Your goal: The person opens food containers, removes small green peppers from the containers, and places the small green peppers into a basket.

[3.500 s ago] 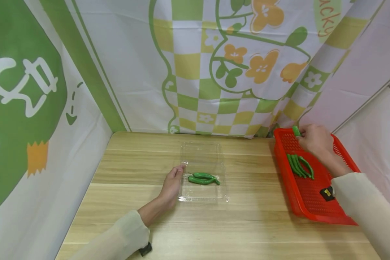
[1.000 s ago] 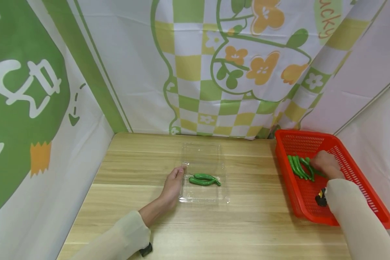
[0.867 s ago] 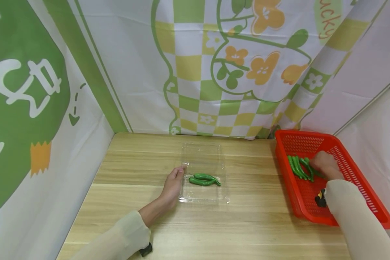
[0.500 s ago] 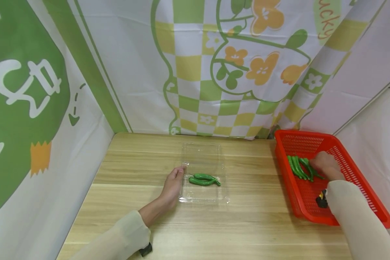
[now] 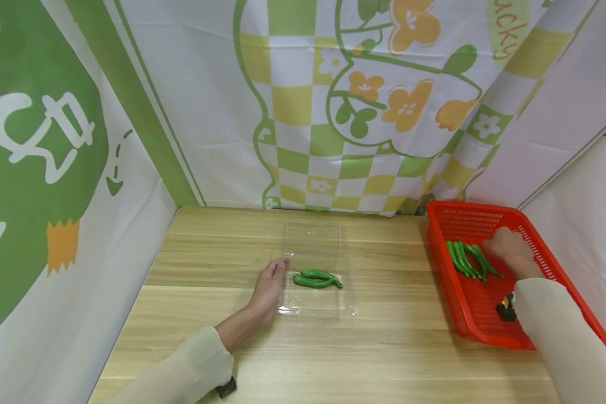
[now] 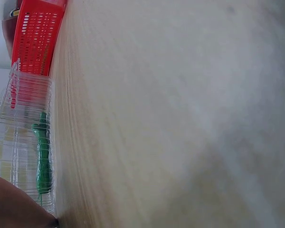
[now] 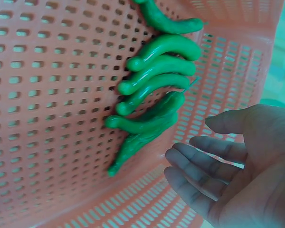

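Note:
My left hand holds the left edge of a clear plastic clamshell box, which lies with its lid folded back. Two green chili peppers lie side by side in the box's near half; the left wrist view shows green pepper through the ribbed wall. My right hand is inside the red basket, just right of several green chili peppers. Seen from the right wrist, the right hand has loosely bent, spread fingers with nothing between them, apart from the row of peppers.
The box and basket stand on a wooden table, the basket at the right. Behind the table hangs a checked, flowered cloth. Printed panels rise along the left, and white wall cloth borders the right side.
My right hand held a green pepper over the basket's far end, then lowered to the other peppers; it has now let go and drawn slightly right. The left hand has stayed at the box.

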The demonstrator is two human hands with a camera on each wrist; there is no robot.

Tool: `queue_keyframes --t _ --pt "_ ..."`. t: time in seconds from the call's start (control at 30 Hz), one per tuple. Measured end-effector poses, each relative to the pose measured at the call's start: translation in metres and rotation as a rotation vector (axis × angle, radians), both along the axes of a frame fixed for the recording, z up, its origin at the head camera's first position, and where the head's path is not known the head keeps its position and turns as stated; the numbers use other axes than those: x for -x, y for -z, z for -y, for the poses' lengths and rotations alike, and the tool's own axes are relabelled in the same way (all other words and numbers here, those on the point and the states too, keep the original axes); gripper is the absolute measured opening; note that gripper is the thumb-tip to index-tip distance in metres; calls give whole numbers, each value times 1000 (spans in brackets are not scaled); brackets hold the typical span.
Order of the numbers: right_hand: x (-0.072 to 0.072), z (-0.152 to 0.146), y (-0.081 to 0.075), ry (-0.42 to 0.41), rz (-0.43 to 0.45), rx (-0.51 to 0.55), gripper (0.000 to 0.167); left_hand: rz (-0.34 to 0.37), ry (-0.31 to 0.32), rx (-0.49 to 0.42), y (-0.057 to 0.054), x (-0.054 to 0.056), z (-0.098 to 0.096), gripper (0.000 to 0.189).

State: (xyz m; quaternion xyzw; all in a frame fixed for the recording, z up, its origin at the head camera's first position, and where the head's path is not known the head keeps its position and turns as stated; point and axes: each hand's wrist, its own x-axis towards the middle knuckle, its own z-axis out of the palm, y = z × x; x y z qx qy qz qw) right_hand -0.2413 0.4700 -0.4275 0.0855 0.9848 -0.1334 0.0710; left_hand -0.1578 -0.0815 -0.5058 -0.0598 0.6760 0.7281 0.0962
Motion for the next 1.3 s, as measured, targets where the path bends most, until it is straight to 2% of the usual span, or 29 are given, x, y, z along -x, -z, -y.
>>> queue_keyframes --t 0.47,0.63,0.9,1.17,1.3 --pt "4 43 -28 -69 -45 -49 35 -1 -1 -5 1 0 0 43" --pt "5 62 -38 -104 -106 -47 39 0 -7 8 1 1 -1 43" --pt "5 97 -55 -146 -178 -103 35 1 2 -7 0 1 0 43" --pt "-2 138 -66 -220 -267 -116 40 6 -7 -3 -1 1 0 43" --pt "-5 155 -69 -256 -301 -120 33 5 -6 -2 -1 1 0 43"
